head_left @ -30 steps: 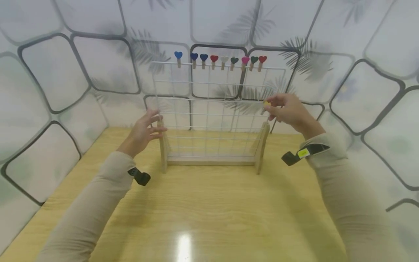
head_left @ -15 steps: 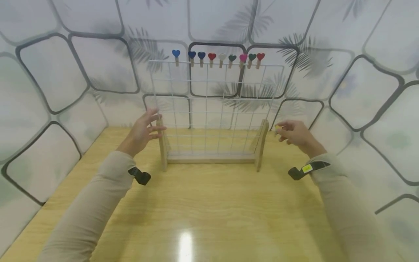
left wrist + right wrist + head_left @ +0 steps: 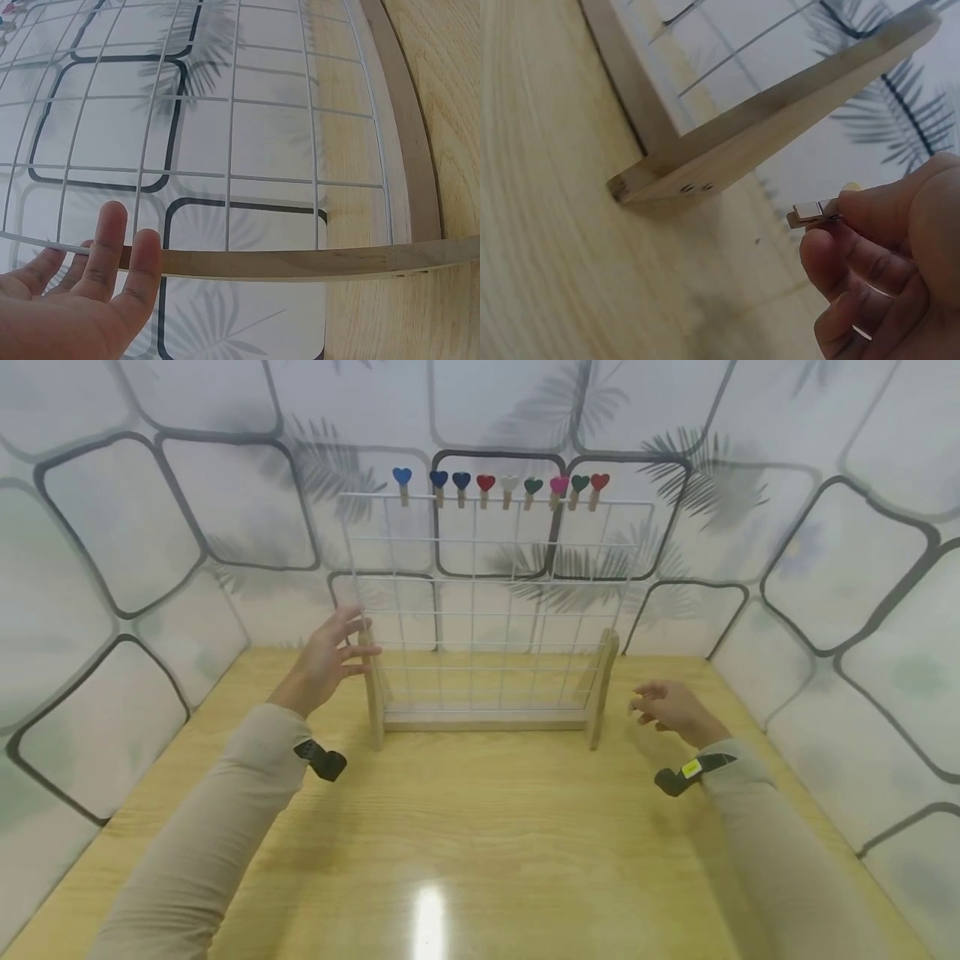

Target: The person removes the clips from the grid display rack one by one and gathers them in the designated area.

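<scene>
A white wire grid rack point(image 3: 491, 581) with wooden feet stands on the table. Along its top wire sits a row of several clothespins with heart heads, among them a light blue clothespin point(image 3: 402, 485) at the left and a red clothespin point(image 3: 598, 489) at the right. My left hand point(image 3: 326, 652) rests at the rack's left side, its fairly straight fingers touching the wooden upright point(image 3: 285, 262). My right hand point(image 3: 671, 706), low beside the rack's right foot point(image 3: 602, 689), pinches a small wooden clothespin point(image 3: 810, 214) between thumb and fingers. A sliver of its yellow head shows behind the thumb.
The wooden table point(image 3: 480, 827) runs from the front back to a patterned wall point(image 3: 247, 502) close behind the rack. Wall panels also close in on both sides. A black wrist camera point(image 3: 322, 762) is strapped to the left wrist, another point(image 3: 675, 781) to the right.
My right hand has come down from the rack's right edge toward the table, carrying the yellow-headed clothespin. The left hand has stayed at the upright.
</scene>
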The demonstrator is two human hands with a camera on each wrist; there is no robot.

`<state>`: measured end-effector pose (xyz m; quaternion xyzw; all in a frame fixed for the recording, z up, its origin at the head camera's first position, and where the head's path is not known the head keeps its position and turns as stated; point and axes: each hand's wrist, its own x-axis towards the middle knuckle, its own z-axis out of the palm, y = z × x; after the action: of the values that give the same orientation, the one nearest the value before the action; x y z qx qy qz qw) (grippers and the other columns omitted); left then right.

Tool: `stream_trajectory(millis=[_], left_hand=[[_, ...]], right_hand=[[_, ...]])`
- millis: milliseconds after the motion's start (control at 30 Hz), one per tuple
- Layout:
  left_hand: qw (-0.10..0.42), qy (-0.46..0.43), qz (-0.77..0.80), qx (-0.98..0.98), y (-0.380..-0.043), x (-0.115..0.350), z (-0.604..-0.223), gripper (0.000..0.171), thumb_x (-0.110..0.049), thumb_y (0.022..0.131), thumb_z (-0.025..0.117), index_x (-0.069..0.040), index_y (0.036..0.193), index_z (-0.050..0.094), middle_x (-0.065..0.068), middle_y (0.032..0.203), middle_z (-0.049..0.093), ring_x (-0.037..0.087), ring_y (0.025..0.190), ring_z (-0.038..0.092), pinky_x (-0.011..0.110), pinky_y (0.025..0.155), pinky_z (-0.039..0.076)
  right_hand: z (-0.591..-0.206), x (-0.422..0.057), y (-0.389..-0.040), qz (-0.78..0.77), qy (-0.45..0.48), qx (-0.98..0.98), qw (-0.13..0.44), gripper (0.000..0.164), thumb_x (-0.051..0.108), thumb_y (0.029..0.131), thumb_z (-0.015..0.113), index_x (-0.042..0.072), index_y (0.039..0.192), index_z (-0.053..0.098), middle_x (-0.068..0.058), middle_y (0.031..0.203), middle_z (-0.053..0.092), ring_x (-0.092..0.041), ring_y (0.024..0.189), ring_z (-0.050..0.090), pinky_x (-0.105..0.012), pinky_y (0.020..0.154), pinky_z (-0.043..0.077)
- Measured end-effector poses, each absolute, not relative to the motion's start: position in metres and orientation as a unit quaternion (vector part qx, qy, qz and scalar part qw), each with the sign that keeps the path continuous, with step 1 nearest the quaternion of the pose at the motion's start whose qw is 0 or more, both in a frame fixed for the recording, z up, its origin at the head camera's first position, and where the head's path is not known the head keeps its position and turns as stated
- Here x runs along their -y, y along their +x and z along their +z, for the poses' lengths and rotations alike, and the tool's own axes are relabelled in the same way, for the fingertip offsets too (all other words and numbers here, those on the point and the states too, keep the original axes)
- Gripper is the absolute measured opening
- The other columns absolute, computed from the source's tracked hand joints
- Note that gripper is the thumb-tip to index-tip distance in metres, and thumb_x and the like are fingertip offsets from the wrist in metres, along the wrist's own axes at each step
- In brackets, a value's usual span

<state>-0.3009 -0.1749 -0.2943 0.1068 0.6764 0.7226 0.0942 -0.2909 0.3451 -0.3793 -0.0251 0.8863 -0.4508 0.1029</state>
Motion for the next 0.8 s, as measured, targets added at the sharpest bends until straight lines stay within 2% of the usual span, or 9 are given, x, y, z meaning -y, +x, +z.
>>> stream_trajectory(millis=[167, 400, 600, 667, 800], left_hand=[[0.087, 0.102, 0.726, -0.675, -0.302, 0.175, -0.293, 0.067, -0.048, 0.104, 0.027, -0.009, 0.155, 0.006, 0.017, 0.157, 0.013, 0.019, 0.104, 0.051, 0.051, 0.106, 0.030], [0.079, 0.105, 0.717, -0.685, -0.303, 0.174, -0.292, 0.070, -0.049, 0.104, 0.027, -0.007, 0.155, 0.005, 0.017, 0.158, 0.013, 0.021, 0.107, 0.050, 0.055, 0.108, 0.028], [0.074, 0.101, 0.717, -0.686, -0.304, 0.174, -0.293, 0.070, -0.050, 0.104, 0.027, -0.008, 0.155, 0.005, 0.017, 0.158, 0.012, 0.021, 0.109, 0.049, 0.055, 0.108, 0.028], [0.075, 0.096, 0.719, -0.685, -0.304, 0.174, -0.294, 0.069, -0.049, 0.104, 0.028, -0.008, 0.155, 0.006, 0.016, 0.158, 0.013, 0.021, 0.108, 0.049, 0.055, 0.108, 0.028], [0.075, 0.090, 0.720, -0.684, -0.302, 0.171, -0.296, 0.065, -0.046, 0.105, 0.027, -0.008, 0.155, 0.008, 0.016, 0.157, 0.016, 0.021, 0.106, 0.050, 0.053, 0.107, 0.030]], right_hand=[[-0.393, -0.349, -0.290, -0.435, -0.029, -0.891, 0.128, 0.052, 0.023, 0.100, 0.055, -0.013, 0.135, 0.041, -0.026, 0.123, 0.057, -0.029, 0.095, 0.063, -0.041, 0.080, 0.051], [-0.408, -0.350, -0.292, -0.435, -0.017, -0.886, 0.158, 0.047, 0.015, 0.097, 0.056, -0.016, 0.130, 0.045, -0.017, 0.101, 0.064, -0.019, 0.081, 0.062, -0.029, 0.068, 0.053], [-0.418, -0.349, -0.293, -0.422, -0.030, -0.892, 0.160, 0.044, 0.014, 0.096, 0.058, -0.018, 0.124, 0.049, -0.008, 0.085, 0.065, -0.017, 0.074, 0.058, -0.028, 0.065, 0.051], [-0.420, -0.350, -0.293, -0.414, -0.036, -0.895, 0.161, 0.044, 0.014, 0.096, 0.059, -0.019, 0.123, 0.049, -0.009, 0.085, 0.066, -0.018, 0.076, 0.059, -0.030, 0.067, 0.051], [-0.426, -0.353, -0.292, -0.394, -0.037, -0.904, 0.163, 0.045, 0.017, 0.096, 0.060, -0.018, 0.123, 0.051, -0.015, 0.097, 0.066, -0.022, 0.085, 0.061, -0.033, 0.077, 0.052]])
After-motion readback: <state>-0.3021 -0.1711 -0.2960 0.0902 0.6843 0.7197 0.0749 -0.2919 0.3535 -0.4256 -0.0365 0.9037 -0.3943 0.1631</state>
